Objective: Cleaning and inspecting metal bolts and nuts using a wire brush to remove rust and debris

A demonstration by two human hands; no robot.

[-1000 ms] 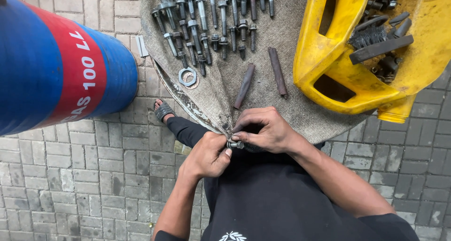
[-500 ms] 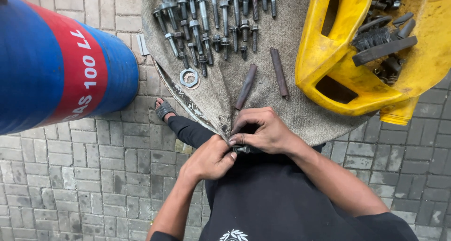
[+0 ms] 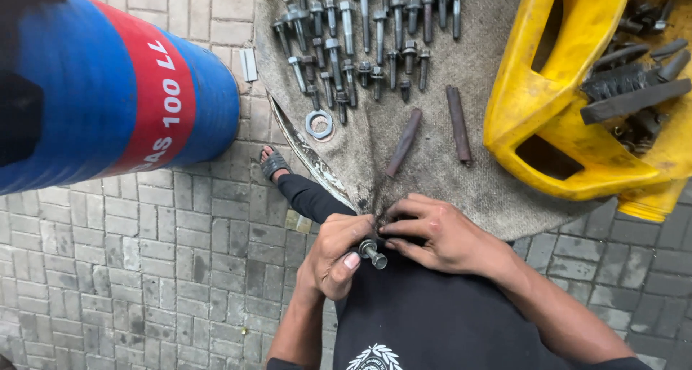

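I sit over a grey cloth (image 3: 440, 175) spread on the paving. My left hand (image 3: 335, 258) and my right hand (image 3: 440, 233) meet just below the cloth's near edge, in front of my black shirt. Both pinch a short steel bolt with a nut (image 3: 373, 252) between their fingertips. Several dirty bolts (image 3: 360, 45) lie in rows on the cloth's far part. Two rusty rods (image 3: 459, 125) and a steel washer (image 3: 318, 124) lie closer to me.
A large blue drum with a red band (image 3: 115, 89) stands at the left. A cut-open yellow plastic container (image 3: 569, 89) holding dark bolts sits at the right. My sandalled foot (image 3: 274, 162) rests on the brick paving beside the cloth.
The view has shifted slightly. My hands have stayed together on the bolt, and its threaded end now shows more clearly between them.
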